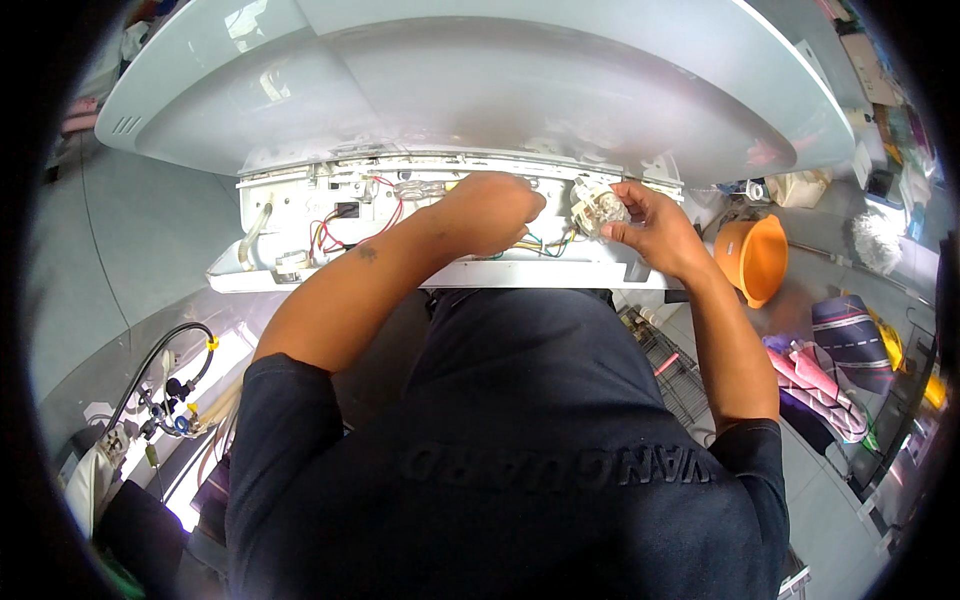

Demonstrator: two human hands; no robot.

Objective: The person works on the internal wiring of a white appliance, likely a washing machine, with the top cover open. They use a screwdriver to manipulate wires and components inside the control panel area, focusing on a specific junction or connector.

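An opened white machine panel [590,272] lies in front of me, its shallow inside holding coloured wires [325,235]. In my right hand [655,230] is a compact, partly see-through white plastic part [597,207], pinched between thumb and fingers above the panel's right half. My left hand [497,212] is closed, knuckles up, over the middle of the panel; anything in its fingers is hidden. Green, blue and yellow wires [548,246] run between the two hands. Left of my left hand lies a clear-handled tool [420,190], perhaps a screwdriver, partly covered by the hand.
The machine's large glossy grey-white lid [480,85] rises behind the panel. To the right stand an orange bucket [753,260] and a heap of cloths [820,385]. Below the panel there is a wire rack [680,375]. Hoses and fittings [175,400] sit at the lower left.
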